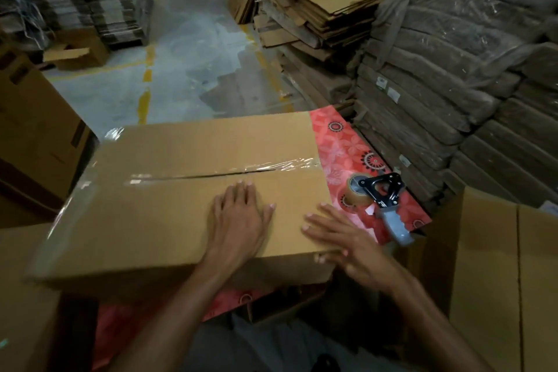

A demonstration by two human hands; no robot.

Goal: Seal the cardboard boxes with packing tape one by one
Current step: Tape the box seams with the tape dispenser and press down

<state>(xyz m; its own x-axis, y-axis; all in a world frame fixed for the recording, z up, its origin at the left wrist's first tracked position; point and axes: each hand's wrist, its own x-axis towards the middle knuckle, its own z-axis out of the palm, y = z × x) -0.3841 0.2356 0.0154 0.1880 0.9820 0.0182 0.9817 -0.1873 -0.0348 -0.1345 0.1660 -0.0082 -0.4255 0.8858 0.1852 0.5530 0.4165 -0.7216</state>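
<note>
both palms flat, gripping nothing: left hand (238, 214) on the box (145, 220) under it, right hand (341, 241) at its near corner. i'd rub firmly along the tape (271, 167) just beyond my fingertips; the dispenser (383, 199) lies right of my right hand.

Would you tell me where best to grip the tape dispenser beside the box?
Take the tape dispenser by its grey handle, probably with the right hand, coming from the near side. The handle points toward the person and lies free on the red cloth, while the roll and black frame sit at the far end.
</note>
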